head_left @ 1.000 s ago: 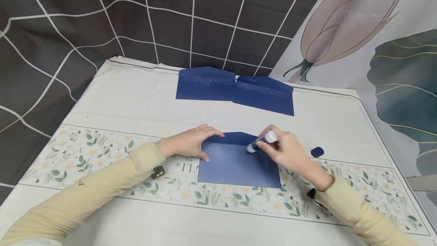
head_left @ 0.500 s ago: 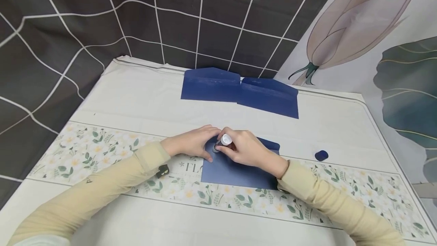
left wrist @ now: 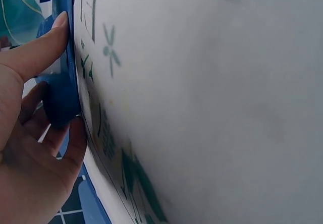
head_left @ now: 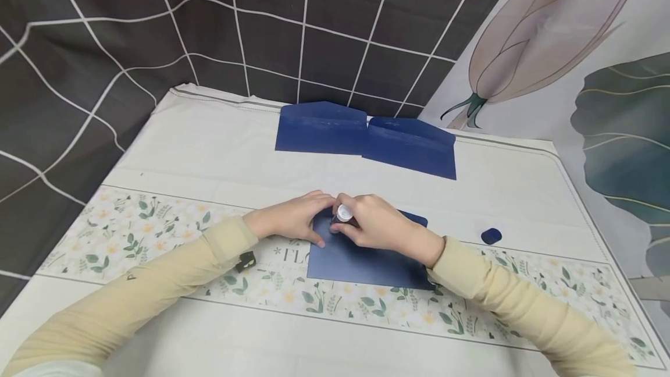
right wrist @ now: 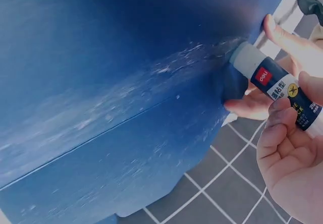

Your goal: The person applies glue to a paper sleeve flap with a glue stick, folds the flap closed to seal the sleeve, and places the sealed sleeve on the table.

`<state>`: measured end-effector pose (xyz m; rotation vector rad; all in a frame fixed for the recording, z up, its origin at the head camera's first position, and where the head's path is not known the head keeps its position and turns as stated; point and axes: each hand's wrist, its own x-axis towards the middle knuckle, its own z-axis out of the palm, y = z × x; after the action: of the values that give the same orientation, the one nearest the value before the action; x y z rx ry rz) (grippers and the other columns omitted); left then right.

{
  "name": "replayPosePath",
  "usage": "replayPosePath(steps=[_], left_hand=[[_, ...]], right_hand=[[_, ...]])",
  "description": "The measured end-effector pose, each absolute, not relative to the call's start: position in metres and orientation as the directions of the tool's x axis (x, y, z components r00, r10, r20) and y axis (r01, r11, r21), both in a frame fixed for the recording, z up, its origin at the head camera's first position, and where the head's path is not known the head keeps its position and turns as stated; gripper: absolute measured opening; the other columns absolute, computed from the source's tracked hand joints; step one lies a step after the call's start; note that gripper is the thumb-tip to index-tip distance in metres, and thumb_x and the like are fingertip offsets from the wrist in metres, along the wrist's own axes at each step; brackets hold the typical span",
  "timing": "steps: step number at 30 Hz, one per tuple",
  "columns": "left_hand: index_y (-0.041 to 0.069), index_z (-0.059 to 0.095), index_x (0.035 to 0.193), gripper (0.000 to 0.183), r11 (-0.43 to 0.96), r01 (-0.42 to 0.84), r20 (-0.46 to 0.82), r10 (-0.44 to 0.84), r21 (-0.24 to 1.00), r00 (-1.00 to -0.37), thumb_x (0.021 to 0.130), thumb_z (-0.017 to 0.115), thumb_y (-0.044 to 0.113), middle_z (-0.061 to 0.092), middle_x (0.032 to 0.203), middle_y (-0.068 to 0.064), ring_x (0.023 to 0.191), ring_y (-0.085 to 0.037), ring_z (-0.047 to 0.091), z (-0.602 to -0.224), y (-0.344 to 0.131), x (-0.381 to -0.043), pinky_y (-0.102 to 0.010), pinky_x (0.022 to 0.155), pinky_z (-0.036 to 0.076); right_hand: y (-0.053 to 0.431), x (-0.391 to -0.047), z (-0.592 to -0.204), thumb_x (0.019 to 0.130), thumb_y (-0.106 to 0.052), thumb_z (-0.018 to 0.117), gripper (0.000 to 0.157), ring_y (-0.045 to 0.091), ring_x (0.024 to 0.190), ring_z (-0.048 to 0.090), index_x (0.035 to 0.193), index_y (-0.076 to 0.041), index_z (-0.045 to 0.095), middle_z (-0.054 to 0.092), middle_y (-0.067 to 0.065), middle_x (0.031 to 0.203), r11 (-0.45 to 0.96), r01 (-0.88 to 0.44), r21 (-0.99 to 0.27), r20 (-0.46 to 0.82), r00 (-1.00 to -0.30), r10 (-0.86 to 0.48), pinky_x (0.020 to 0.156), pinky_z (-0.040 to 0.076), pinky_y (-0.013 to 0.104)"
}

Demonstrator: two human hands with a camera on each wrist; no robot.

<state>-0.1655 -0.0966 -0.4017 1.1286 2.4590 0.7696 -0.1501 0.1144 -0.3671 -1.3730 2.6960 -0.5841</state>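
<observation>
A dark blue envelope (head_left: 361, 263) lies on the table with its flap opened away from me. My right hand (head_left: 384, 223) grips a glue stick (head_left: 344, 213) near the envelope's left end. In the right wrist view, the tip of the glue stick (right wrist: 275, 80) touches the paper by the flap's fold, and whitish glue streaks run along that fold. My left hand (head_left: 295, 217) rests on the envelope's left edge, thumb and fingers spread apart. The left wrist view shows the thumb (left wrist: 50, 42) against the blue edge, the fingers lower down at the flap.
Two more blue envelopes (head_left: 321, 132) lie side by side at the back of the table, flaps open. A dark blue cap (head_left: 491, 236) sits to the right. The white tablecloth (head_left: 220, 150) has a floral band, and a dark grid-patterned curtain (head_left: 262, 28) hangs behind.
My right hand has carried the glue stick leftward along the envelope to its left end, then stayed there over the last half second. The left hand keeps its place on the edge.
</observation>
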Motion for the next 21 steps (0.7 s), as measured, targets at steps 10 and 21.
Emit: replayPosePath(steps=[10, 21], left_hand=[[0.012, 0.039, 0.145, 0.083, 0.525, 0.566, -0.090, 0.778, 0.635, -0.621, 0.075, 0.082, 0.028, 0.043, 0.146, -0.006, 0.137, -0.024, 0.036, -0.401, -0.098, -0.164, -0.043, 0.114, 0.033], [0.015, 0.039, 0.146, 0.082, 0.532, 0.564, -0.102, 0.778, 0.631, -0.620, 0.077, 0.081, 0.027, 0.043, 0.147, -0.004, 0.138, -0.023, 0.035, -0.401, -0.097, -0.164, -0.044, 0.114, 0.033]], right_hand=[[0.144, -0.146, -0.362, 0.089, -0.025, 0.068, 0.022, -0.001, 0.055, 0.054, 0.101, -0.010, 0.059, 0.065, -0.005, 0.071, 0.593, -0.732, -0.335, 0.091, -0.652, -0.753, 0.055, 0.047, 0.020], [0.185, -0.135, -0.362, 0.087, -0.023, 0.070, 0.021, -0.004, 0.047, 0.041, 0.099, -0.009, 0.060, 0.055, -0.009, 0.060, 0.669, -0.684, -0.291, 0.113, -0.719, -0.686, 0.049, 0.038, 0.018]])
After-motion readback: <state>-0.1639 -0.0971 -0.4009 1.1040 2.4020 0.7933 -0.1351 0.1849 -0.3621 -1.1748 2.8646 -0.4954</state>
